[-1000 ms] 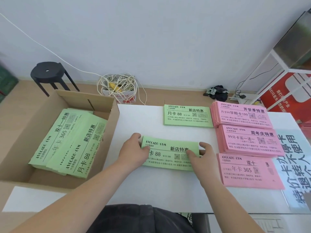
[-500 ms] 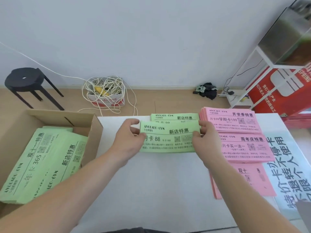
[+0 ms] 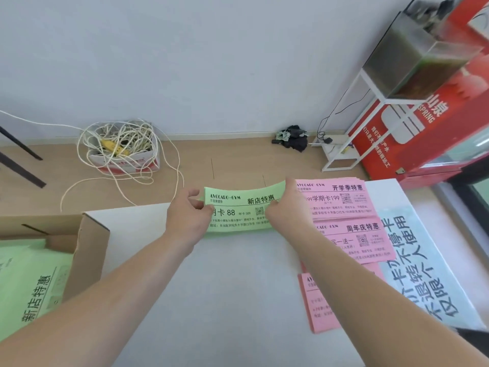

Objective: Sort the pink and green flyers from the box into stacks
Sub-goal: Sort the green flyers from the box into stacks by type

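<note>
White tabletop [image 3: 238, 287] below a plain wall: the left hand [image 3: 189, 215] and right hand [image 3: 287, 210] each have a pinching grip on one end of the bowed bundle of green paper flyers [image 3: 238, 207] at the far edge. If a pinch is loose, sheets could fan out and slip to the wooden floor [image 3: 238, 160]. The right wrist, just beside the pink paper flyer stack [image 3: 341, 200], might skew it. The brown cardboard box [image 3: 90, 247] is not yet emptied.

Two arms in shot: left forearm [image 3: 119, 287] bare from the frame's edge right up to the wrist, right forearm [image 3: 357, 287] just the same. Left grip [image 3: 189, 221] bare, right grip [image 3: 287, 210] bare too, thumbs and knuckles plainly showing.
</note>
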`<action>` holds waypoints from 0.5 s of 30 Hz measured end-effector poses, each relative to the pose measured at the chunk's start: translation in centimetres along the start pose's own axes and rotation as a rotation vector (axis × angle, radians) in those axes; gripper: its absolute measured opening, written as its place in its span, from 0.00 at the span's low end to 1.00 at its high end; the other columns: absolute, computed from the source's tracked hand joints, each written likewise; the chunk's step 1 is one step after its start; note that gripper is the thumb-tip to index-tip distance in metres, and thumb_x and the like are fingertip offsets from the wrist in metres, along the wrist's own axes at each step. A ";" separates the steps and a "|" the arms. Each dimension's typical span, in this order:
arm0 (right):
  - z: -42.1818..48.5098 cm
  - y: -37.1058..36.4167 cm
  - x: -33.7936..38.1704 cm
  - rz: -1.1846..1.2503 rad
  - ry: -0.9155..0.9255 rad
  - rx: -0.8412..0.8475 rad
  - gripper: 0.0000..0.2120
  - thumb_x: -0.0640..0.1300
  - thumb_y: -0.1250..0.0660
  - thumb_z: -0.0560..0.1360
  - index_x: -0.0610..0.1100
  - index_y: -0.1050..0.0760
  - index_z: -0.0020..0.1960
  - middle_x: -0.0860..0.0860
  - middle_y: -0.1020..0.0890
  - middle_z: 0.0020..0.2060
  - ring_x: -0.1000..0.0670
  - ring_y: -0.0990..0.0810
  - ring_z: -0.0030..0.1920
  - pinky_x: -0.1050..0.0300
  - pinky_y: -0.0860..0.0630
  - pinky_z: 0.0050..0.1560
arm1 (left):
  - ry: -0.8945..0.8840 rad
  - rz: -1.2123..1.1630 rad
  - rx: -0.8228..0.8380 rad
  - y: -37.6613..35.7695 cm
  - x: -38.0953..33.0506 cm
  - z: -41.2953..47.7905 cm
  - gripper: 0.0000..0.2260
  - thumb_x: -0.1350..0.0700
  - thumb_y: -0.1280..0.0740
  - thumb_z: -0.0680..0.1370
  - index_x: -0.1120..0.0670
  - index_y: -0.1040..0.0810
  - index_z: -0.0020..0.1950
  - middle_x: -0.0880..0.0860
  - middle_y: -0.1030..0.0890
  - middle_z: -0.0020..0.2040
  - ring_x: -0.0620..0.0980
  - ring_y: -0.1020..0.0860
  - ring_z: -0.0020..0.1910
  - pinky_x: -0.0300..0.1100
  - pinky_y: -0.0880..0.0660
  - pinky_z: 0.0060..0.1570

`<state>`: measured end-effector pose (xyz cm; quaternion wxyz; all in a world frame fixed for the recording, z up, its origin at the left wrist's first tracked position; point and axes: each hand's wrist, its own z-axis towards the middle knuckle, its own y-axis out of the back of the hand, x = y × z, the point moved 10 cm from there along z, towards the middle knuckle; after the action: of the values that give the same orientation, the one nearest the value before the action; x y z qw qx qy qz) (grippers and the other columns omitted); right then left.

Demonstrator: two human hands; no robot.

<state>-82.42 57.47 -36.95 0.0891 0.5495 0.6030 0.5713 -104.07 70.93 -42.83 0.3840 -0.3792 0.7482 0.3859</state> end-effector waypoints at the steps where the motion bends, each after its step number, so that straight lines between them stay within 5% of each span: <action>1: -0.1 -0.5 -0.2 -0.027 0.004 0.010 0.34 0.39 0.37 0.76 0.45 0.46 0.79 0.43 0.26 0.65 0.44 0.27 0.54 0.51 0.29 0.49 | -0.010 0.033 -0.016 0.1 0.3 -0.1 0.17 0.60 0.28 0.77 0.50 0.27 0.63 0.46 0.17 0.47 0.48 0.18 0.48 0.45 0.21 0.48; 4: -0.6 -1.2 0.1 -0.141 0.074 -0.017 0.38 0.41 0.36 0.77 0.48 0.51 0.81 0.46 0.42 0.79 0.41 0.30 0.69 0.46 0.27 0.60 | -0.054 0.068 -0.001 0.2 0.4 -0.7 0.15 0.60 0.30 0.77 0.45 0.28 0.58 0.41 0.17 0.46 0.43 0.17 0.48 0.51 0.20 0.54; 7: -1.7 -2.0 1.3 -0.338 0.194 -0.022 0.39 0.42 0.34 0.78 0.49 0.52 0.82 0.46 0.49 0.82 0.41 0.46 0.81 0.45 0.35 0.73 | -0.075 0.076 0.041 0.6 0.6 -1.0 0.14 0.60 0.32 0.79 0.47 0.27 0.63 0.36 0.18 0.46 0.36 0.19 0.49 0.47 0.21 0.55; 9: -2.3 -3.1 2.6 -0.433 0.281 0.048 0.41 0.44 0.31 0.77 0.52 0.51 0.82 0.47 0.52 0.82 0.43 0.54 0.82 0.46 0.39 0.76 | -0.092 0.119 0.079 0.8 0.7 -1.5 0.15 0.59 0.31 0.79 0.46 0.27 0.64 0.36 0.20 0.49 0.36 0.20 0.51 0.44 0.23 0.56; 15: -1.4 -7.6 5.0 -0.777 0.562 0.307 0.58 0.59 0.20 0.67 0.58 0.56 0.83 0.48 0.55 0.83 0.44 0.56 0.82 0.46 0.52 0.81 | -0.266 0.421 0.205 -0.5 1.0 -2.4 0.30 0.52 0.24 0.70 0.45 0.30 0.70 0.38 0.21 0.59 0.40 0.23 0.59 0.44 0.23 0.58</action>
<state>-89.64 62.46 -39.87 0.0476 0.1163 0.8407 0.5267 -104.75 68.36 -42.83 0.4268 -0.1205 0.7887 0.4259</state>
